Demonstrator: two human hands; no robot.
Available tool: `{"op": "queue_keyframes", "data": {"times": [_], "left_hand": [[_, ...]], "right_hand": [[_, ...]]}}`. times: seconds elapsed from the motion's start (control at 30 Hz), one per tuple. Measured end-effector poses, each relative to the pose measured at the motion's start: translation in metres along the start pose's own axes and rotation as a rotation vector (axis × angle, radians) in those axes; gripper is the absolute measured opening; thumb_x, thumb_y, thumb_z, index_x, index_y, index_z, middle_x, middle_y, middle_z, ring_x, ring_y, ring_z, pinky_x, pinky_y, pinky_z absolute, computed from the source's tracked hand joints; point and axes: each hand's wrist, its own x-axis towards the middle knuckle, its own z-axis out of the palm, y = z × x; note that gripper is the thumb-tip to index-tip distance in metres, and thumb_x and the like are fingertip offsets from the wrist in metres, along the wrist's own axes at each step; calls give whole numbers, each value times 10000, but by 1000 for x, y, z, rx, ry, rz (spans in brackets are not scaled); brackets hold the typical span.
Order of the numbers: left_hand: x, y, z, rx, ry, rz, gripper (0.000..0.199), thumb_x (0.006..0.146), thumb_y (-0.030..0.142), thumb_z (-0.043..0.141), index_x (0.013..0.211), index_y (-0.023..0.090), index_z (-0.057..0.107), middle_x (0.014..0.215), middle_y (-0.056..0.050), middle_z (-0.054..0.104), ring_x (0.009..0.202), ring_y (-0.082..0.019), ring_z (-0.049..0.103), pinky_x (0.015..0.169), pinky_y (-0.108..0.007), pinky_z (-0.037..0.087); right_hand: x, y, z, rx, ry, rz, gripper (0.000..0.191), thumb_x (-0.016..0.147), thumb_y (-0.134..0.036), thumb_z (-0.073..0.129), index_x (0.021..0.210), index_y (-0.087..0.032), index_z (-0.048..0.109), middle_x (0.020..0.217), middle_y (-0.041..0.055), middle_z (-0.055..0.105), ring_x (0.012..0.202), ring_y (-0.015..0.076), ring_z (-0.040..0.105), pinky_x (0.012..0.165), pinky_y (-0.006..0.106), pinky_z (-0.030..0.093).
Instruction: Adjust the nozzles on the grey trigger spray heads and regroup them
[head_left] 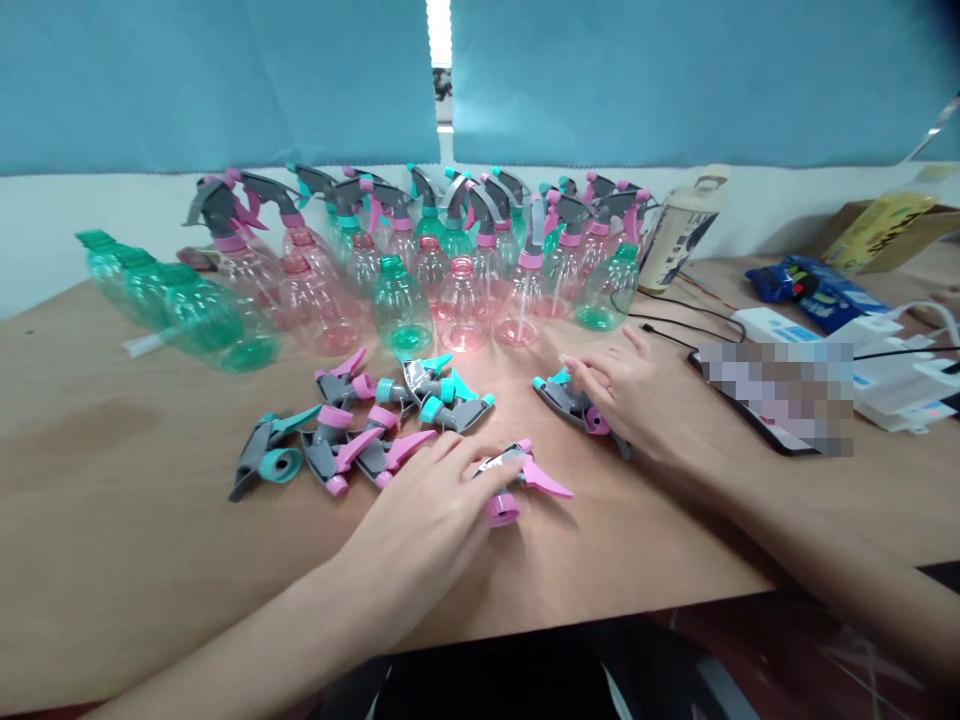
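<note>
In front of me my left hand [439, 495] is closed round a grey and pink trigger spray head [504, 508], its pink collar and trigger sticking out past my fingers. To the right, my right hand [626, 395] has its fingers on another grey spray head [562, 398], with teal and pink parts showing; my fingers partly hide it. Left of my hands lie several loose spray heads, among them a teal-collared one [281, 464] and a pink-collared one [335, 420]. Behind them stand bottles without heads, such as a green bottle [402, 305] and a pink bottle [463, 308].
Bottles with spray heads fitted, like one pink bottle [523, 300], crowd the back. Green bottles [210, 315] stand at left. On the right are a phone [750, 400], a black cable [675, 335], a white power strip [892, 370], a blue packet [825, 290] and a tall printed bottle [681, 235].
</note>
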Motion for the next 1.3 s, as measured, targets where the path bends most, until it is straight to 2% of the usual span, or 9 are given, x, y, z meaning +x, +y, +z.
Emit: {"op": "queue_keyframes", "data": {"times": [0.1,0.2,0.33,0.5,0.8,0.93,1.07,1.17,1.3], "left_hand": [[2,-12,-1,-115,-73,225,471,887,-2,408,1240,285,531,1286,-11,557,1150,-189,490,897,-326,428],[7,-19,4,-101,-112,294,382,877,-14,417,1113,217,608,1136,-28,644,1051,-191,531,842,-311,444],[11,-18,8,21,-102,222,211,885,109,524,1057,168,632,1070,-69,650,932,-213,534,779,-332,449],[10,-18,14,-4,-110,42,308,835,255,642,1134,192,596,1099,-66,622,996,-249,514,785,-354,445],[11,-24,26,-335,368,-140,246,800,275,690,1013,187,603,768,8,592,752,-157,516,681,-274,446],[9,-23,28,-355,429,-136,238,813,272,676,1028,194,610,802,-5,601,751,-153,512,652,-268,438],[7,-21,32,-393,449,-87,228,805,208,681,1017,191,600,825,-15,612,767,-160,507,668,-285,431],[7,-20,32,-424,502,-70,223,783,197,702,979,189,595,814,-18,614,746,-162,501,672,-299,432],[6,-18,29,-474,574,-82,251,769,234,720,980,190,590,834,-25,603,717,-156,498,642,-296,434]], "right_hand": [[6,-16,-4,115,-17,-35,332,954,-345,421,792,-185,662,758,29,707,746,180,638,1040,470,280],[13,-32,-6,284,-41,-22,273,937,-334,462,807,-187,651,795,36,697,739,174,624,840,369,444],[19,-46,-1,423,-18,-12,223,912,-322,511,799,-190,650,797,31,689,731,166,611,674,291,451],[16,-51,0,602,-38,65,208,898,-311,531,797,-166,641,684,3,637,618,124,575,577,247,427],[-17,-72,0,789,-5,67,65,867,-240,587,897,-192,554,576,-66,459,474,76,443,430,214,336],[-27,-81,-3,797,17,-144,188,840,-179,605,1000,-212,510,597,-70,495,474,80,478,444,209,391],[-24,-76,-6,736,25,-52,138,893,-251,541,1026,-216,533,770,-2,612,625,120,589,564,250,477],[-15,-69,1,707,-99,50,225,964,-281,394,1087,-217,572,997,54,655,902,172,628,805,330,499],[-1,-65,19,608,-339,-62,362,986,-302,333,1310,-228,474,1342,79,518,1279,214,422,1067,435,323]]}}
